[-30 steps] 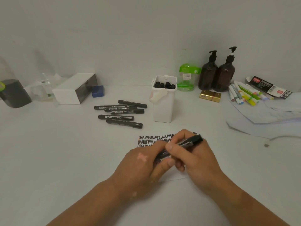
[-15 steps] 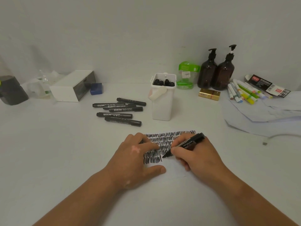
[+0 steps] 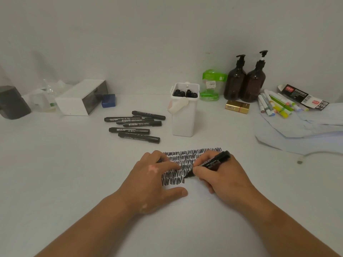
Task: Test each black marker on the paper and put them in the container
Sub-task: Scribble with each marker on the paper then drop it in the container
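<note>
The right hand (image 3: pixel 222 179) pinches a black marker (image 3: pixel 215 161) low on its barrel, near the tip. The tip touches the paper (image 3: pixel 196 194) at the end of the lowest scribble row. The left hand (image 3: pixel 154 180) lies flat with straight fingers and presses the sheet down. A small dark bit peeks out under its fingers, and I cannot tell whether that is the cap.

The marker looks light, stiff and smooth, so a grip close to the tip suits writing and a hold at mid-barrel suits carrying. The thin paper would likely slide if nothing held it down.

The white container (image 3: pixel 182 120) stands at twelve o'clock from the paper, close by, with dark marker ends showing in its mouth. Six loose markers (image 3: pixel 135 126) lie at ten o'clock on the counter (image 3: pixel 55 173). I judge they are yet to be tested.

Two brown pump bottles (image 3: pixel 244 84), a green jar (image 3: pixel 212 86) and a gold box (image 3: pixel 237 107) sit at one o'clock, behind the container. Coloured pens (image 3: pixel 274 105) lie at two o'clock and a white box (image 3: pixel 81 98) at ten. Nothing stands between the paper and the container.
</note>
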`<state>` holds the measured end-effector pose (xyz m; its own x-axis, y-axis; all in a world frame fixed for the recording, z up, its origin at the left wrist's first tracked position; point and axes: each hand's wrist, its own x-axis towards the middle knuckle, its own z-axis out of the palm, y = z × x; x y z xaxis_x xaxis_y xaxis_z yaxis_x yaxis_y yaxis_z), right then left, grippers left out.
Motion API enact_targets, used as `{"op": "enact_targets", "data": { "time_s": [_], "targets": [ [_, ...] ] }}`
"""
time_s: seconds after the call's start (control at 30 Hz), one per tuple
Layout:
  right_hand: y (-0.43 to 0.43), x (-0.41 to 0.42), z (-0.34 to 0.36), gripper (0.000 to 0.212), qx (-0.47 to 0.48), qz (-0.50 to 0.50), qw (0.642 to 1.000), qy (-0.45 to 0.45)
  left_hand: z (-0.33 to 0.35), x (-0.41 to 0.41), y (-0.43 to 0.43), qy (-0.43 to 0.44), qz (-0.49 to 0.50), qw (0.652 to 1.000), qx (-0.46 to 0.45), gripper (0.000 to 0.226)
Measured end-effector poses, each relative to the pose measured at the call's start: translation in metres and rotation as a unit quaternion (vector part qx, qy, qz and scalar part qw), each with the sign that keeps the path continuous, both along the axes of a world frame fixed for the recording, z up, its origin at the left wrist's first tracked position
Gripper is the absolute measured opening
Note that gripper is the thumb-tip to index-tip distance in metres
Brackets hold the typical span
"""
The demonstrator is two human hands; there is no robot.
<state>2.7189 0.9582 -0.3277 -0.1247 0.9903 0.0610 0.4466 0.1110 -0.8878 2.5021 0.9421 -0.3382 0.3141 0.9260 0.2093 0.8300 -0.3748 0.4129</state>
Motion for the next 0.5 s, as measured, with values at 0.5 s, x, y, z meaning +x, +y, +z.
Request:
{"op": "enact_targets", "data": {
  "time_s": [0.5],
  "targets": [
    [0.0033,-0.0001,-0.0016,0.006,0.025,-0.036,0.999,-0.028,0.0011,-0.0004,-0.0005,0.001,0.003,1.0,-0.004,0.067]
  ]
}}
